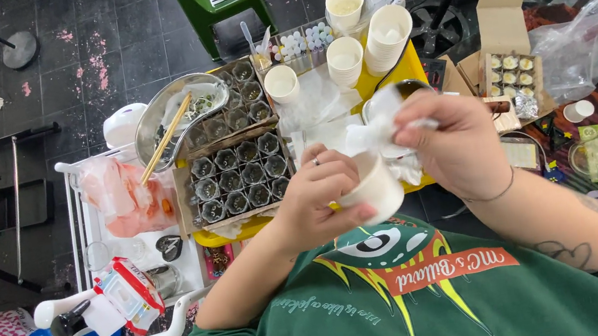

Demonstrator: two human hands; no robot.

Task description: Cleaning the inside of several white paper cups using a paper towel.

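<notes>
- Nearest us, our left hand (317, 198) wraps its fingers around a small white cup (375, 190), gripping it at centre frame.
- At one o'clock of the cup, our right hand (453, 145) pinches a crumpled white tissue (377, 133) at the cup's mouth.
- Beyond, at eleven o'clock, a tray of small dark pots (236, 169).
- Farthest, at twelve o'clock, stacked white cups (384, 37).

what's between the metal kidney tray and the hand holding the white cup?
Head view: a cardboard tray of small dark glass cups lies between the metal kidney tray and the left hand holding the white cup.
</notes>
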